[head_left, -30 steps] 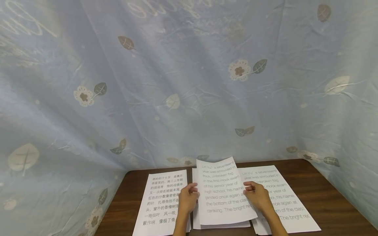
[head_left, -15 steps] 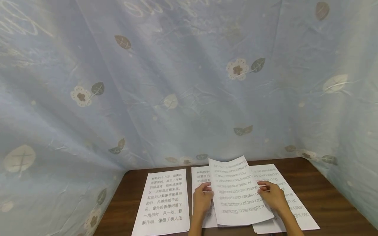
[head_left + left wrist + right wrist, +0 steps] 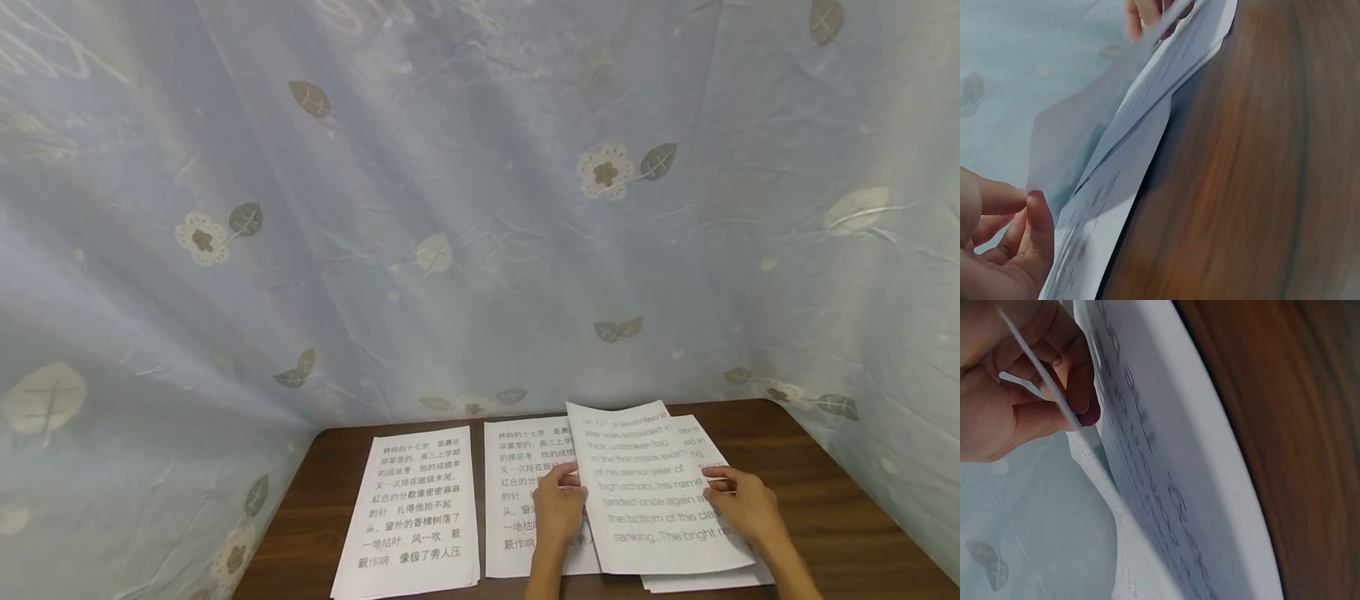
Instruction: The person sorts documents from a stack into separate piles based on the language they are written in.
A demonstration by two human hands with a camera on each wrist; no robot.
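Note:
Between my two hands hangs a printed sheet of paper (image 3: 652,492) with large English text. My left hand (image 3: 560,504) pinches its left edge between thumb and fingers, as the left wrist view shows for that hand (image 3: 1004,244) too. On the opposite edge, my right hand (image 3: 746,504) pinches the sheet; the right wrist view has it nearly edge-on. The sheet is lifted and slightly bowed. It covers much of the right paper stack (image 3: 697,450), which bears English print, and overlaps the right side of the middle paper stack (image 3: 510,529), printed in Chinese.
A third stack of Chinese-printed paper (image 3: 408,517) lies at the left of the dark wooden table (image 3: 300,517). Behind the table hangs a pale blue curtain (image 3: 480,275) with leaf and flower patterns, also along both sides.
Both hands have carried the sheet rightward, from over the middle stack to over the right stack. The Chinese print on the middle stack has come into view.

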